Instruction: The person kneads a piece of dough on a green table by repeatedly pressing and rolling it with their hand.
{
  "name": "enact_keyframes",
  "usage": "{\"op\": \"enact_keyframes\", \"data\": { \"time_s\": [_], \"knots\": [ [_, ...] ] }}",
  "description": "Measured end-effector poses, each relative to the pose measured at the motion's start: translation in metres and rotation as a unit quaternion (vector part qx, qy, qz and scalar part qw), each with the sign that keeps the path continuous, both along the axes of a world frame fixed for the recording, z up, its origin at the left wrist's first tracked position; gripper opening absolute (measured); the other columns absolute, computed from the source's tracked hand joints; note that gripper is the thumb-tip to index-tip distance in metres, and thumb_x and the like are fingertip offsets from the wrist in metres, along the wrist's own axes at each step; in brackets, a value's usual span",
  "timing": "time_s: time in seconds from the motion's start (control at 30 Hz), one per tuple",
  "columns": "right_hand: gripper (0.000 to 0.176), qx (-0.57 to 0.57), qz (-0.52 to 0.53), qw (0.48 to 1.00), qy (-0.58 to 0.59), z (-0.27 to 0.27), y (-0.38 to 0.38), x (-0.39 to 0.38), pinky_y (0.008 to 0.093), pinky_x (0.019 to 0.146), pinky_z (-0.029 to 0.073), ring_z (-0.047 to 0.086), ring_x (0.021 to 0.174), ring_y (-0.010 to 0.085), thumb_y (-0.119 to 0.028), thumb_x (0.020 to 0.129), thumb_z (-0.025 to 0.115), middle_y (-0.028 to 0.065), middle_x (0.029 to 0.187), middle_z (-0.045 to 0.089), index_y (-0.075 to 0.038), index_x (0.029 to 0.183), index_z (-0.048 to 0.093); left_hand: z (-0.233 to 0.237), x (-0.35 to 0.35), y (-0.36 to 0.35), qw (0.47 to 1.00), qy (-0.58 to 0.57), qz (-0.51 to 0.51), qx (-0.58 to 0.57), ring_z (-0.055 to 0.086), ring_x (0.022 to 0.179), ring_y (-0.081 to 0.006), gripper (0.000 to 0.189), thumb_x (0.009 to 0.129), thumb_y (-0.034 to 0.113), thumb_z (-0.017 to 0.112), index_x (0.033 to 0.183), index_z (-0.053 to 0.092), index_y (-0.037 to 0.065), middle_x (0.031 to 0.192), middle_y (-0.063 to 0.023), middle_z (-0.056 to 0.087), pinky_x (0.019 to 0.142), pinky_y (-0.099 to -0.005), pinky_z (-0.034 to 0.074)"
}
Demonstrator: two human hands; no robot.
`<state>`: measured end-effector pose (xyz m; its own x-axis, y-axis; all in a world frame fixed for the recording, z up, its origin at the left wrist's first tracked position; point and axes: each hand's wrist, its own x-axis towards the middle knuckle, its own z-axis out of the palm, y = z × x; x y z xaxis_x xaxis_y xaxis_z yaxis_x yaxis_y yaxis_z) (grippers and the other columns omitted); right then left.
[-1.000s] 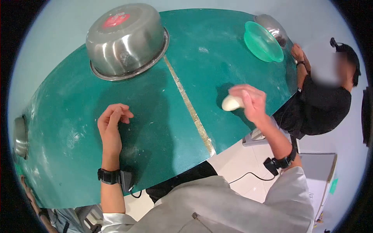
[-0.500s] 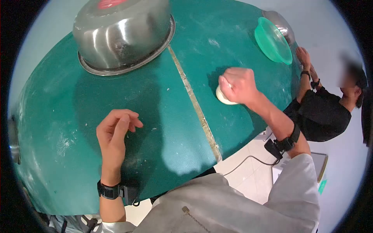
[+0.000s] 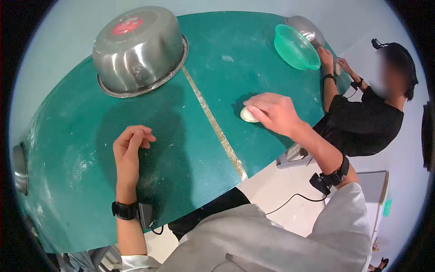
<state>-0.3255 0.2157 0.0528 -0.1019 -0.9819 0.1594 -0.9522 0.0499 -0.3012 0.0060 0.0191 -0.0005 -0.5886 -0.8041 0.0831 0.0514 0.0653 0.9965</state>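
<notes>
A small ball of white dough [image 3: 249, 114] rests on the green tabletop, right of the seam strip. My right hand [image 3: 274, 111] is cupped over it, with the fingers along its top and the thumb at its near side, so part of the dough is hidden. My left hand [image 3: 129, 147] hovers over the left part of the table, fingers loosely bent and nothing visible in them. It is nearest to a big upside-down steel basin [image 3: 138, 54] farther back.
A green plastic bowl [image 3: 297, 49] and a steel bowl [image 3: 307, 31] stand at the back right. Beside them a person in black [image 3: 362, 122] has both hands at the table edge, one on a pale lump [image 3: 338, 69]. A worn strip [image 3: 210, 118] crosses the green table [image 3: 59, 149].
My right hand has gone from a fist pressed on the dough to a flatter cupped hold. The left hand has barely moved. The view has shifted, and the co-worker's head and hands have moved.
</notes>
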Motion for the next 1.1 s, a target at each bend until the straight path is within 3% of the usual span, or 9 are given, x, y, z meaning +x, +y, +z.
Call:
{"op": "enact_keyframes", "data": {
  "time_s": [0.2, 0.27, 0.4, 0.5, 0.67, 0.77, 0.87, 0.97, 1.1],
  "knots": [
    [0.032, -0.048, -0.008, 0.992, 0.114, -0.018, 0.003, 0.011, 0.0438, 0.086, 0.054, 0.068, 0.103, 0.0314, -0.033, 0.094, 0.058, 0.0136, 0.102, 0.072, -0.005, 0.101, 0.073, 0.000, 0.001, 0.001, 0.999, -0.031, -0.029, -0.007, 0.057, 0.079, -0.0102, 0.024, 0.104, 0.018, 0.053, 0.102, 0.070, 0.002, 0.089, -0.0062, 0.071, 0.073, -0.0260, 0.046],
    [0.036, -0.191, -0.002, 0.975, 0.110, -0.029, -0.003, 0.014, 0.0442, 0.081, 0.053, 0.068, 0.099, 0.0318, -0.039, 0.093, 0.055, 0.0120, 0.105, 0.070, -0.006, 0.098, 0.070, -0.001, 0.003, 0.002, 0.999, -0.020, -0.030, 0.010, 0.058, 0.080, -0.0107, 0.024, 0.105, 0.018, 0.053, 0.102, 0.070, 0.001, 0.091, -0.0066, 0.071, 0.073, -0.0263, 0.046],
    [0.038, -0.099, -0.033, 0.988, 0.115, -0.049, -0.006, 0.005, 0.0443, 0.081, 0.052, 0.066, 0.102, 0.0320, -0.043, 0.091, 0.053, 0.0099, 0.108, 0.068, -0.009, 0.098, 0.068, 0.003, 0.001, 0.003, 0.999, -0.012, -0.013, 0.041, 0.058, 0.080, -0.0112, 0.024, 0.105, 0.017, 0.053, 0.102, 0.070, 0.001, 0.092, -0.0073, 0.071, 0.074, -0.0266, 0.046],
    [0.036, -0.230, 0.024, 0.944, 0.236, -0.040, -0.045, -0.001, 0.0471, 0.081, 0.050, 0.066, 0.098, 0.0324, -0.045, 0.087, 0.055, 0.0062, 0.095, 0.069, -0.012, 0.088, 0.068, 0.005, -0.001, 0.005, 0.999, -0.027, -0.032, 0.031, 0.059, 0.080, -0.0116, 0.024, 0.105, 0.016, 0.052, 0.102, 0.070, 0.000, 0.091, -0.0077, 0.071, 0.074, -0.0269, 0.046],
    [0.033, -0.231, 0.044, 0.952, 0.198, -0.052, -0.051, -0.025, 0.0464, 0.080, 0.050, 0.067, 0.097, 0.0300, -0.042, 0.086, 0.056, 0.0058, 0.094, 0.069, -0.012, 0.088, 0.069, 0.010, -0.002, 0.006, 0.998, -0.045, -0.031, 0.024, 0.059, 0.080, -0.0115, 0.024, 0.105, 0.015, 0.052, 0.101, 0.070, -0.001, 0.091, -0.0071, 0.071, 0.073, -0.0268, 0.046],
    [0.033, -0.239, 0.034, 0.958, 0.151, -0.052, -0.052, -0.026, 0.0442, 0.078, 0.052, 0.066, 0.096, 0.0265, -0.044, 0.078, 0.069, 0.0047, 0.096, 0.068, -0.015, 0.094, 0.070, 0.004, -0.001, 0.003, 0.998, -0.043, -0.035, 0.009, 0.059, 0.080, -0.0109, 0.024, 0.105, 0.015, 0.052, 0.101, 0.070, 0.000, 0.091, -0.0068, 0.071, 0.073, -0.0265, 0.047],
    [0.045, -0.193, 0.094, 0.973, 0.085, -0.028, -0.049, -0.016, 0.0410, 0.075, 0.055, 0.067, 0.096, 0.0264, -0.046, 0.073, 0.079, 0.0041, 0.102, 0.069, -0.016, 0.105, 0.071, 0.005, -0.001, 0.001, 0.999, -0.023, -0.039, -0.001, 0.059, 0.079, -0.0107, 0.023, 0.105, 0.016, 0.053, 0.101, 0.069, 0.000, 0.091, -0.0069, 0.071, 0.073, -0.0261, 0.047],
    [0.049, -0.004, 0.181, 0.975, 0.127, -0.010, -0.036, -0.029, 0.0424, 0.077, 0.057, 0.068, 0.091, 0.0277, -0.043, 0.076, 0.081, 0.0036, 0.108, 0.068, -0.017, 0.116, 0.069, -0.004, 0.001, -0.002, 0.999, -0.007, -0.043, -0.001, 0.059, 0.079, -0.0105, 0.023, 0.105, 0.017, 0.054, 0.101, 0.069, 0.000, 0.091, -0.0065, 0.071, 0.073, -0.0259, 0.047],
    [0.044, -0.026, 0.193, 0.970, 0.147, 0.010, -0.017, -0.022, 0.0354, 0.076, 0.057, 0.070, 0.095, 0.0253, -0.035, 0.080, 0.081, 0.0048, 0.106, 0.069, -0.016, 0.118, 0.068, -0.001, 0.002, -0.003, 0.999, -0.020, -0.031, -0.009, 0.058, 0.079, -0.0098, 0.022, 0.104, 0.017, 0.054, 0.102, 0.070, 0.001, 0.091, -0.0058, 0.071, 0.073, -0.0256, 0.047]
  ]
}}
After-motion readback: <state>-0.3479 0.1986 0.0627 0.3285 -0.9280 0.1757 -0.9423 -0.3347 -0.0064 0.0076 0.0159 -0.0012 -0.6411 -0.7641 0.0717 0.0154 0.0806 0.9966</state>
